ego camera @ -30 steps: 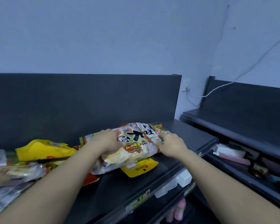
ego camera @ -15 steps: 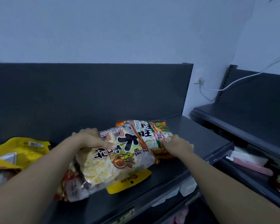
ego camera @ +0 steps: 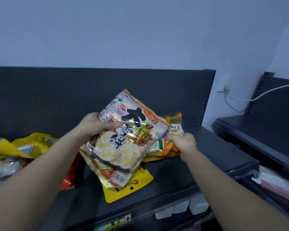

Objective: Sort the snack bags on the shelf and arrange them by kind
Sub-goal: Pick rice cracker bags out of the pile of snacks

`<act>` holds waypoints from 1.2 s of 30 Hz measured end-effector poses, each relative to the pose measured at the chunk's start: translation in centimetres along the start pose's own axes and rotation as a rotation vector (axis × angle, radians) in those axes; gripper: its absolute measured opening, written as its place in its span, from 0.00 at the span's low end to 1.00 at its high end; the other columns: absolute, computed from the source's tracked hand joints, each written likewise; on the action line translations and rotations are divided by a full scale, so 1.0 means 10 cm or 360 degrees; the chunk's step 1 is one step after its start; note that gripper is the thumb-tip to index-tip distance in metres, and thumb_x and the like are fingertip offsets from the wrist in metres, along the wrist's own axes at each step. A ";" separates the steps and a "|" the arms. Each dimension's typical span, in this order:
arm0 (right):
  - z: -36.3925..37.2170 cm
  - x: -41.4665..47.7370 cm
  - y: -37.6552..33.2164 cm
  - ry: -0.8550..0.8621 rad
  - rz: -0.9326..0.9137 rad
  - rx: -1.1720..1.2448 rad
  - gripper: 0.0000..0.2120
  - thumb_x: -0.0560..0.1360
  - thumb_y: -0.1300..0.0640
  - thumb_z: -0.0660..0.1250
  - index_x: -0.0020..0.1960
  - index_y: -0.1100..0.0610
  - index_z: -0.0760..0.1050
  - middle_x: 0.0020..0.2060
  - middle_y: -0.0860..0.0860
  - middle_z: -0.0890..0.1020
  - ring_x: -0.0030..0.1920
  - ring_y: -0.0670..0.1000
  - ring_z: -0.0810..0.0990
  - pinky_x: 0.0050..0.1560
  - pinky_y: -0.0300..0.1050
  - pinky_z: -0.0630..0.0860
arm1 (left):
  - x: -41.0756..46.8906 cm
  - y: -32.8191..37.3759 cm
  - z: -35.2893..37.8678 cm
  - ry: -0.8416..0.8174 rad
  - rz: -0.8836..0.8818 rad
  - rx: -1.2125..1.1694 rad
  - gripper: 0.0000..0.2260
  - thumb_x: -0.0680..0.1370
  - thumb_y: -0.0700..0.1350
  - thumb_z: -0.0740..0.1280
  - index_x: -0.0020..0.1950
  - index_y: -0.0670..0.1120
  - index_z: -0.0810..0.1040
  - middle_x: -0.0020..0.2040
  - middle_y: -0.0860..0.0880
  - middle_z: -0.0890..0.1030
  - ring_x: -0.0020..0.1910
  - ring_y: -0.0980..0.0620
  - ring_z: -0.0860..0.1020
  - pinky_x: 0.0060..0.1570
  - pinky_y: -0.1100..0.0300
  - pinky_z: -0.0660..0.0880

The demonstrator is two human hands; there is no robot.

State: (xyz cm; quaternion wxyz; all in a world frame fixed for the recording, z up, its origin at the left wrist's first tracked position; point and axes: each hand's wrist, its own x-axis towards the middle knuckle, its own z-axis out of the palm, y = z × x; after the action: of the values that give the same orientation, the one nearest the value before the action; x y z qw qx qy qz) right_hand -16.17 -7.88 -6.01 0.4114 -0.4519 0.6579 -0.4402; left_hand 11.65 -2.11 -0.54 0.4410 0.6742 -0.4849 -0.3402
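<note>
Head view, left hand (ego camera: 95, 127): fingers clamp rice-cracker bag (ego camera: 130, 139); glossy film may slip.
Right hand (ego camera: 183, 144): apparently pinches orange bag (ego camera: 163, 153) under fingertips.

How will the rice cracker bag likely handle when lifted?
Probably light: the left hand holds the rice cracker bag up by one edge. Its glossy film looks slippery, so the grip may slide. The crackers visible inside probably break easily.

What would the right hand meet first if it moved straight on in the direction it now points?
The right hand pinches the orange bag. Pushing on, it would likely press that into the cracker bag in the left hand; depth is unclear.
</note>
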 end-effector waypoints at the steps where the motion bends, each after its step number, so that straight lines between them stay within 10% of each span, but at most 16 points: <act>1: 0.02 -0.07 -0.09 0.0038 -0.0122 -0.0046 0.30 0.49 0.47 0.78 0.48 0.56 0.76 0.43 0.52 0.83 0.43 0.55 0.82 0.46 0.51 0.81 | -0.06 0.08 -0.03 0.0074 0.0015 -0.0139 0.28 0.58 0.51 0.83 0.50 0.42 0.77 0.44 0.42 0.84 0.42 0.44 0.83 0.43 0.51 0.82; 11: 0.42 -0.88 -0.70 0.0288 -0.1128 0.0178 0.27 0.64 0.51 0.78 0.57 0.54 0.69 0.49 0.49 0.76 0.46 0.49 0.76 0.43 0.44 0.71 | -0.63 0.28 -0.70 0.0823 0.0217 -0.0857 0.24 0.69 0.47 0.78 0.61 0.41 0.74 0.48 0.44 0.84 0.41 0.46 0.83 0.48 0.49 0.81; 36: 2.90 -3.13 -1.29 0.0042 -0.1393 0.0556 0.28 0.66 0.52 0.77 0.61 0.57 0.70 0.50 0.47 0.72 0.51 0.50 0.75 0.52 0.50 0.76 | -1.63 -1.18 -4.02 0.1613 -0.0086 -0.1320 0.30 0.72 0.49 0.74 0.70 0.43 0.69 0.61 0.46 0.79 0.49 0.48 0.79 0.35 0.58 0.72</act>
State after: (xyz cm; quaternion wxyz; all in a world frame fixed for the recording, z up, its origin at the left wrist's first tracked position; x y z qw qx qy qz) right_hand 21.94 13.39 2.77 0.2486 -0.6052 0.3269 -0.6819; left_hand 46.57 25.72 4.31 0.8297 0.5369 -0.0284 -0.1500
